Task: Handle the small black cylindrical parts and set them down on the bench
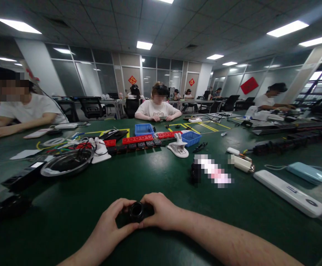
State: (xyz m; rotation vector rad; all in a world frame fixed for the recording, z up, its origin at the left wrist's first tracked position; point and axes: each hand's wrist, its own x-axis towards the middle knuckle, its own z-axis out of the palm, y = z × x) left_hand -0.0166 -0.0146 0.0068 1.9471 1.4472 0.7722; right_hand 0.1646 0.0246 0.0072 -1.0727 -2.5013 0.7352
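— What do your hands have?

— Your left hand (111, 221) and your right hand (161, 211) both close their fingers around a small black ring-shaped part (137, 211), held between them just above the green table (161, 177), close to your body.

— What lies beyond it?

— Ahead and to the right, a white power strip (290, 192). Farther off, a white clip stand (178, 146), a blue bin (191, 138) and a round metal dish (67, 162) to the left. People sit across the table.

No text, brand or number can be read. Two red diamond signs (132, 79) on the far glass wall and a red banner (249, 85) at right bear marks too small to make out.
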